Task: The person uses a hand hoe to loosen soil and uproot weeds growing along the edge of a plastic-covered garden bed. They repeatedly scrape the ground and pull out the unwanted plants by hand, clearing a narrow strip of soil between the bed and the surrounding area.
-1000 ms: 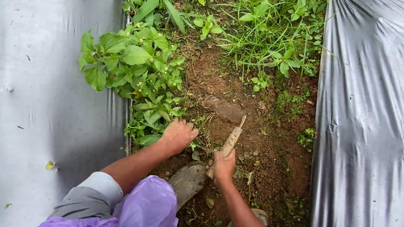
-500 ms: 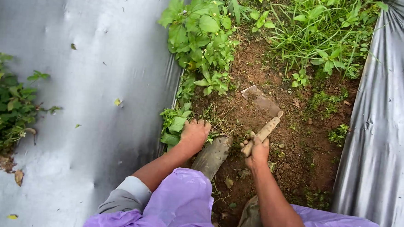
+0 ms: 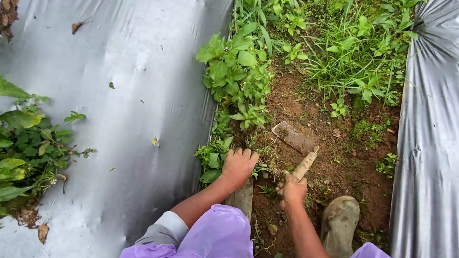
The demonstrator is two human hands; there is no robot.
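Note:
My right hand (image 3: 291, 191) grips the wooden handle of a small hand hoe (image 3: 296, 146), whose muddy flat blade rests on bare brown soil ahead of me. My left hand (image 3: 237, 165) is closed around low green weeds (image 3: 215, 157) at the edge of the grey plastic sheet (image 3: 137, 87). A clump of broad-leaved weeds (image 3: 238, 66) stands just beyond that hand. Purple plastic (image 3: 218, 238) covers my knees, and a muddy boot (image 3: 338, 225) is planted to the right of my right arm.
Another grey plastic sheet (image 3: 438, 145) covers the bed on the right. Grass and weeds (image 3: 354, 46) fill the far end of the soil strip. A leafy plant (image 3: 14, 149) grows through the left sheet. A second boot (image 3: 242, 198) shows under my left arm.
The view has shifted, so the soil strip sits farther right. The right boot has come into sight beside my right arm. Both hands keep their hold on weeds and hoe.

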